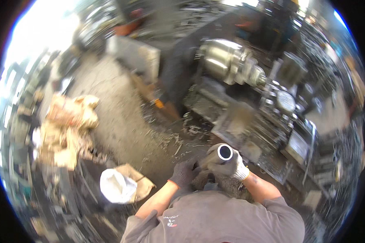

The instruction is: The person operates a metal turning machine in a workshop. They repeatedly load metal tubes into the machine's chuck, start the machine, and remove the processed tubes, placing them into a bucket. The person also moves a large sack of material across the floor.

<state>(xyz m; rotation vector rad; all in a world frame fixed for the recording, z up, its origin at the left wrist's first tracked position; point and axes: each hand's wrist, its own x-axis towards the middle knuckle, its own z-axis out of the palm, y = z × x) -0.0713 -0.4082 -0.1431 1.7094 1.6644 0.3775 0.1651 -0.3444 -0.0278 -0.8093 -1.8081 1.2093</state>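
A short hollow metal tube (224,152) with a bright ring-shaped end is in front of my body, its open end tilted up. My right hand (232,165), in a grey-and-white work glove, is closed around the tube's side. To the left, my left hand (184,172), in a dark glove with an orange cuff edge, is close to the tube's lower left end. Blur smears its fingers, and I cannot tell whether they touch the tube.
A lathe with a shiny chuck (221,60) stands ahead to the right, its tool post (286,101) nearer me. Metal shavings (162,139) litter the floor. Brown sacks (71,115) and an open white bag (117,186) are at left. A metal plate (136,56) stands behind.
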